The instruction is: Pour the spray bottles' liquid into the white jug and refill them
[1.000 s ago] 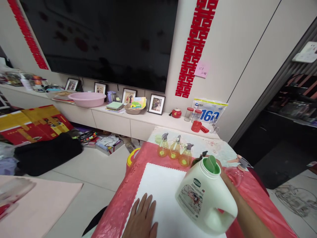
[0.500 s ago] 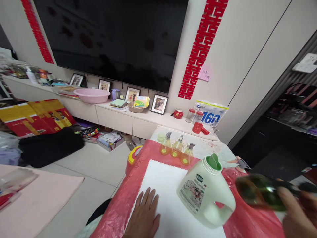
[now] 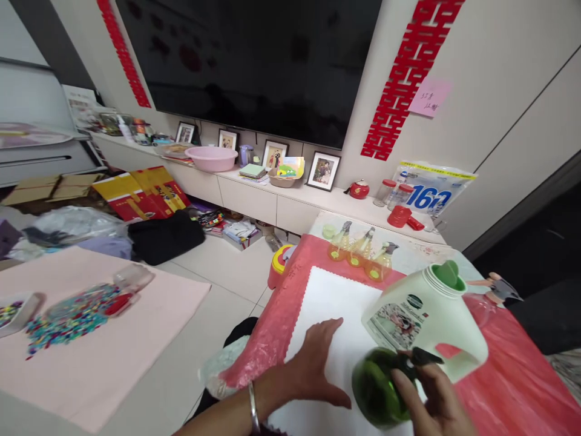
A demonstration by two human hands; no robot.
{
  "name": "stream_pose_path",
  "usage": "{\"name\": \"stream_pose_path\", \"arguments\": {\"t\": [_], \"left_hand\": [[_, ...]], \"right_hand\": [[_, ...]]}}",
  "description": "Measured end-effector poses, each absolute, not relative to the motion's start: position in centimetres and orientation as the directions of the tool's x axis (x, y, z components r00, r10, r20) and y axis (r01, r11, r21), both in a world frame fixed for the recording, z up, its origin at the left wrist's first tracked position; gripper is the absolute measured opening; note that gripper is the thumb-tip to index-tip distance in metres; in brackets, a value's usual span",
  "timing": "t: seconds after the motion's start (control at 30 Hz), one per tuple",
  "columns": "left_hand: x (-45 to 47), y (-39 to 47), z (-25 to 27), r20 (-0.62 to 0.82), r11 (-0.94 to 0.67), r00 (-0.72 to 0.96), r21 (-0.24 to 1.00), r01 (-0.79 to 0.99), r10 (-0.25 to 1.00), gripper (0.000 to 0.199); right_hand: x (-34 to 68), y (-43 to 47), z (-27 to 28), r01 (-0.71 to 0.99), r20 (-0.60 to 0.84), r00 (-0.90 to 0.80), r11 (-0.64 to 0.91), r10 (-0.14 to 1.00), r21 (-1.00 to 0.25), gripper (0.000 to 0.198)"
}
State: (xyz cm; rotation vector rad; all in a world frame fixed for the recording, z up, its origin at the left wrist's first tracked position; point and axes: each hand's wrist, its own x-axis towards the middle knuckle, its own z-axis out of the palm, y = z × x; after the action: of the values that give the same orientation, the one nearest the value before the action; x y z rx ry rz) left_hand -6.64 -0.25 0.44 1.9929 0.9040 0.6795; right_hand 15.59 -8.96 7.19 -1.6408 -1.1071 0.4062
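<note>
My right hand (image 3: pixel 436 393) grips a green see-through spray bottle (image 3: pixel 379 387) by its neck, near the black spray head. The bottle is tilted, its base toward my left hand. My left hand (image 3: pixel 318 363) is open over the white mat (image 3: pixel 336 297), thumb and fingers spread apart, close to the bottle but not touching it. Just behind the bottle stands a large pale green detergent jug (image 3: pixel 422 315) with a green spout in its uncapped mouth. Several small items stand beyond: three amber spray bottles (image 3: pixel 361 248) in a row and a pinkish spray bottle (image 3: pixel 483 306) right of the jug.
A red cloth (image 3: pixel 290 303) covers the table under the mat. To the left, a pink low table (image 3: pixel 149 339) bears scattered colourful beads (image 3: pixel 82 315) and a clear jar (image 3: pixel 131 275). A white cabinet (image 3: pixel 254 197) with picture frames runs along the wall.
My right hand has brought the green bottle from the far right to over the mat. My left hand has lifted from lying flat and spread toward it. The view has turned left.
</note>
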Motion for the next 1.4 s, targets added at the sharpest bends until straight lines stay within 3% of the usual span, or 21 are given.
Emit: {"name": "stream_pose_path", "arguments": {"t": [0.1, 0.23, 0.53, 0.83, 1.0, 1.1, 1.4], "left_hand": [[-4.9, -0.7, -0.5, 0.254, -0.394, 0.498, 0.898, 0.198, 0.829, 0.138], [-2.7, -0.4, -1.8, 0.327, -0.370, 0.348, 0.927, 0.065, 0.879, 0.120], [-3.4, -0.5, -1.0, 0.329, -0.323, 0.345, 0.943, -0.079, 0.879, 0.101], [-3.3, -0.5, -1.3, 0.396, -0.416, 0.310, 0.909, -0.004, 0.864, 0.102], [-3.4, -0.5, -0.8, 0.377, -0.389, 0.302, 0.921, -0.022, 0.876, 0.099], [-3.3, -0.6, -1.1, 0.421, -0.440, 0.308, 0.898, -0.008, 0.853, 0.101], [-3.4, -0.6, -0.6, 0.378, -0.370, 0.306, 0.925, -0.086, 0.874, 0.105]], "right_hand": [[11.5, -7.1, 7.2, 0.461, 0.261, 0.508, -0.004, 0.821, -0.887, 0.056], [9.3, -5.8, 6.7, 0.480, 0.239, 0.426, 0.006, 0.873, -0.877, 0.052], [11.8, -3.8, 6.3, 0.369, 0.219, 0.111, 0.164, 0.970, -0.915, 0.051], [10.2, -4.0, 5.1, 0.281, 0.246, 0.305, 0.160, 0.920, -0.946, 0.068], [10.4, -4.1, 6.4, 0.334, 0.264, 0.168, 0.197, 0.950, -0.922, 0.050], [10.5, -4.1, 6.8, 0.439, 0.319, 0.178, 0.215, 0.931, -0.872, 0.041], [10.9, -4.1, 7.9, 0.523, 0.390, 0.035, 0.316, 0.920, -0.792, 0.027]]}}
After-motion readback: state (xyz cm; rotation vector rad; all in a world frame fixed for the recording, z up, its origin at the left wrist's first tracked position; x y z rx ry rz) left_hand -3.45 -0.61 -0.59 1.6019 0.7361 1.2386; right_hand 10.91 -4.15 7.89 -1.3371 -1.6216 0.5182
